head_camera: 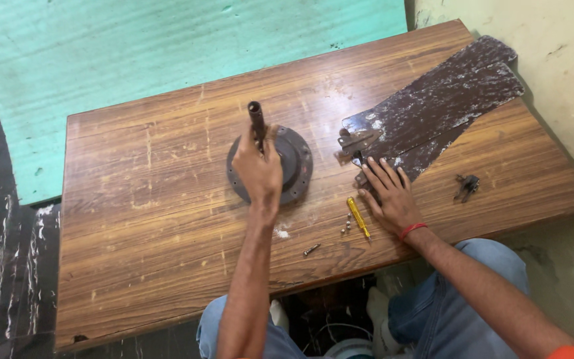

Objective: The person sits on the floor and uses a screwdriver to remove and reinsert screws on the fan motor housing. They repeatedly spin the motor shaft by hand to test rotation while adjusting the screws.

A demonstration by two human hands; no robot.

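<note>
Concealed and cropped items, head view.

The left hand [258, 171] covers the lower part of the shaft [256, 118] and the middle of the round motor housing [293, 159], so the grip on the shaft and its seat in the housing cannot be confirmed. The right hand [388, 194] lies over the near ends of the fan blades [433, 110]; the blade brackets under the fingers are hidden. Both forearms run out of frame at the bottom edge. The small bolts [347, 224] beside the yellow screwdriver [358, 217], near the table's [167, 233] front edge, are too small to type. The dark fitting [466, 187] toward the table's right edge is indistinct.
</note>
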